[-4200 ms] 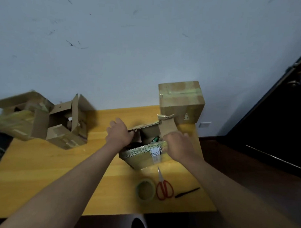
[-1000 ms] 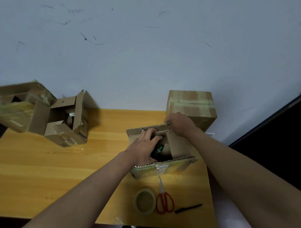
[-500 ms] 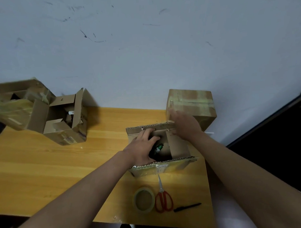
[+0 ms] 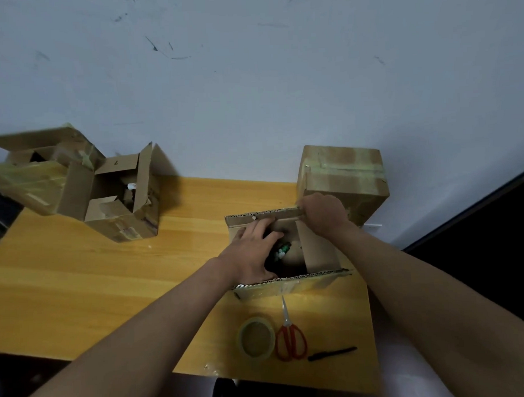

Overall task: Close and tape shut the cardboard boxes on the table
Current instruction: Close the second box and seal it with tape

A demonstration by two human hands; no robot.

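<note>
Our left hand (image 4: 250,252) lies flat with straight fingers reaching into the open box (image 4: 286,257), pressing a side flap down, while our right hand (image 4: 323,214) pinches the far flap (image 4: 264,217) at its right end, fingers curled over the edge. This box sits at about three o'clock on the worktop (image 4: 109,278), its near flap (image 4: 293,282) standing out toward us and a small green-and-white item showing inside.

By size, the worktop comes first, yellow wood against a pale wall (image 4: 250,80). At ten o'clock a large box (image 4: 31,176) hangs partly over the left edge, flaps up, with yellowish tape on its side. Touching it on the right is a second open box (image 4: 121,203), flaps spread, things inside too dim to tell. At one o'clock, just behind our right hand, stands the sealed box (image 4: 343,177), taped across the top.

At five o'clock, near the front edge, lie a tape roll (image 4: 256,338), red-handled scissors (image 4: 289,337) just beside it with blades pointing at the open box, and a black pen (image 4: 331,354).
</note>
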